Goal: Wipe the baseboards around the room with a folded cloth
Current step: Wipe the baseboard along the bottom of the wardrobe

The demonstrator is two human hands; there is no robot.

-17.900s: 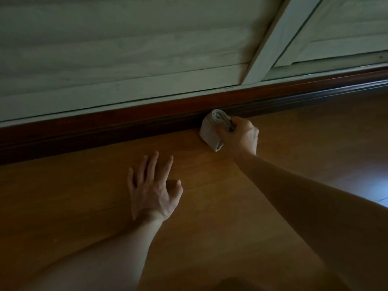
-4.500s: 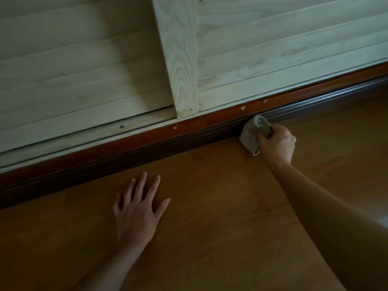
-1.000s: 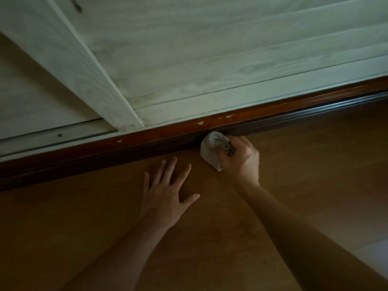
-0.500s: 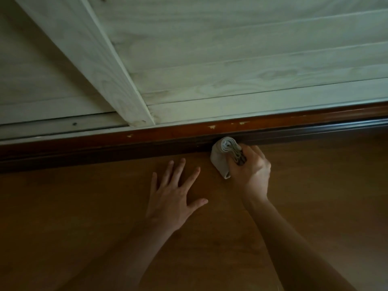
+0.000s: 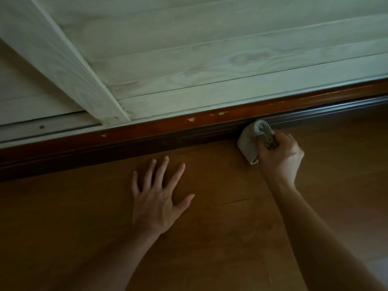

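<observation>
A dark red-brown baseboard (image 5: 159, 133) runs across the view from lower left to upper right, with small chipped spots on its top face. My right hand (image 5: 280, 156) grips a folded pale grey cloth (image 5: 248, 141) and holds it against the baseboard's lower moulding where it meets the floor. My left hand (image 5: 159, 196) lies flat on the wooden floor with fingers spread, a short way in front of the baseboard and left of the cloth.
Pale whitewashed wood panels (image 5: 231, 59) rise above the baseboard, with a vertical frame post (image 5: 69, 66) ending near the left. A metal track (image 5: 42, 128) with a screw runs at the far left. Brown wooden floor (image 5: 210, 238) fills the lower half.
My right hand has slid the cloth to the right along the baseboard, away from my left hand. My left hand stays flat on the floor.
</observation>
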